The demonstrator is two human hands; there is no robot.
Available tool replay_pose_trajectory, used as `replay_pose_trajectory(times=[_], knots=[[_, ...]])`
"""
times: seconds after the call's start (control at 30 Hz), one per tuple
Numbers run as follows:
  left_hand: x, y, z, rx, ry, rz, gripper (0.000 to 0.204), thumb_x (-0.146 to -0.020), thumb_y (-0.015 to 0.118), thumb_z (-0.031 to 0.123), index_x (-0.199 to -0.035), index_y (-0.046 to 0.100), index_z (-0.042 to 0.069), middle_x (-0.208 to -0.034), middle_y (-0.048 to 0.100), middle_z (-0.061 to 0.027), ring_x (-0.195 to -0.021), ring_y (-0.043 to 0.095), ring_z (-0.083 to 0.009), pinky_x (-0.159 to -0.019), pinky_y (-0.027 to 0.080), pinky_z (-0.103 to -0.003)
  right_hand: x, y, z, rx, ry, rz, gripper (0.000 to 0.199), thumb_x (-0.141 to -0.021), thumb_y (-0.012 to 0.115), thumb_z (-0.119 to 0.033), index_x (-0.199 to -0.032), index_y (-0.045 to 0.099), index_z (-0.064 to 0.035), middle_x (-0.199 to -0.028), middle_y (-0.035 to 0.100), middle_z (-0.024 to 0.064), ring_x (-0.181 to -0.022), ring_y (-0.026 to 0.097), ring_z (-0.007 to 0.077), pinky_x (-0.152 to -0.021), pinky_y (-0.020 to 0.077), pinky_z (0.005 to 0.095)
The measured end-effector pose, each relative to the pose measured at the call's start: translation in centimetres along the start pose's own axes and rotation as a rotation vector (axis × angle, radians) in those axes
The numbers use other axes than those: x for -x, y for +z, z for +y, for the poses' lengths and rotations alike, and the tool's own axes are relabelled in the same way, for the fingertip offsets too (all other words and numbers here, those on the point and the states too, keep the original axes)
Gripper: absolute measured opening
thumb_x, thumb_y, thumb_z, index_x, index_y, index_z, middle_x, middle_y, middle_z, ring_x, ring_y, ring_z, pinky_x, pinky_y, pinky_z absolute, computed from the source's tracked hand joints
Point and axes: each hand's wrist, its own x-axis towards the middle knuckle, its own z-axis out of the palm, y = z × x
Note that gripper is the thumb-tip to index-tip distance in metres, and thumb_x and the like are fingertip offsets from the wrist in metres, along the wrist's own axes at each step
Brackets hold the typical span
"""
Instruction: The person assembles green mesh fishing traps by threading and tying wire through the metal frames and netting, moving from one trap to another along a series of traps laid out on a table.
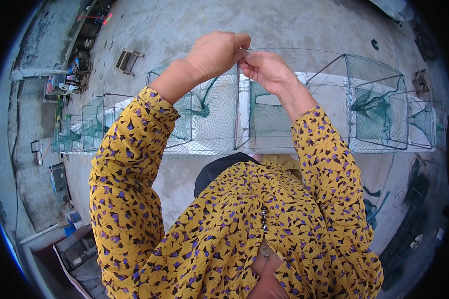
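A long cage-like net trap (374, 107) of green mesh on dark square frames stretches from left to right in front of me. At the upper corner of one middle frame (237, 107), my two hands meet. My left hand (215, 51) is closed, its thumb and fingers pinched together. Pressed against it, my right hand (269, 71) also pinches, with its other fingers curled. Whatever lies between the fingertips is too small to make out. A thin cord runs along the trap's upper edge, from the fingertips to the frame on the right.
Under the trap lies a long white surface (327, 99). A small wooden stool (128, 61) stands on the concrete floor at the far left, another stool (421, 81) at the right. Dark netting (414, 199) is heaped at the lower right. Assorted items line the left wall.
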Motion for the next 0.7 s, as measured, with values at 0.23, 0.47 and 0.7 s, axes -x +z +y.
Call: replay_pose_trajectory(times=[0.23, 0.47, 0.7], knots=[[-1.4, 0.1, -0.3, -0.075, 0.026, -0.044, 0.008, -0.074, 0.059, 0.011, -0.077, 0.056, 0.004, -0.077, 0.057, -0.0111, -0.074, 0.057, -0.0285, -0.064, 0.046, -0.036, 0.0, 0.3, 0.0, 0.036, -0.008, 0.02, 0.018, -0.088, 0.047, -0.007, -0.097, 0.055, 0.0067, -0.086, 0.057, 0.008, -0.075, 0.055, 0.0132, -0.068, 0.0497, 0.0231], [-2.4, -0.2, -0.6, -0.143, -0.011, -0.185, 0.009, -0.076, 0.056, 0.009, -0.076, 0.054, 0.0, -0.079, 0.057, -0.0141, -0.075, 0.057, -0.0316, -0.065, 0.046, -0.036, -0.2, 0.4, 0.3, 0.03, -0.026, 0.013, 0.019, -0.087, 0.049, -0.009, -0.097, 0.056, 0.0053, -0.086, 0.057, 0.0073, -0.074, 0.054, 0.0123, -0.066, 0.0484, 0.0229], [-1.4, 1.0, -0.9, 0.029, -0.1, -0.078, 0.023, -0.074, 0.057, 0.002, -0.091, 0.043, -0.006, -0.093, 0.053, -0.0254, -0.084, 0.056, -0.0402, -0.072, 0.046, -0.042, -0.1, 0.5, -0.1, 0.043, -0.026, 0.031, 0.014, -0.085, 0.051, -0.011, -0.089, 0.057, 0.0015, -0.078, 0.055, 0.0032, -0.065, 0.05, 0.0086, -0.057, 0.0446, 0.0203]])
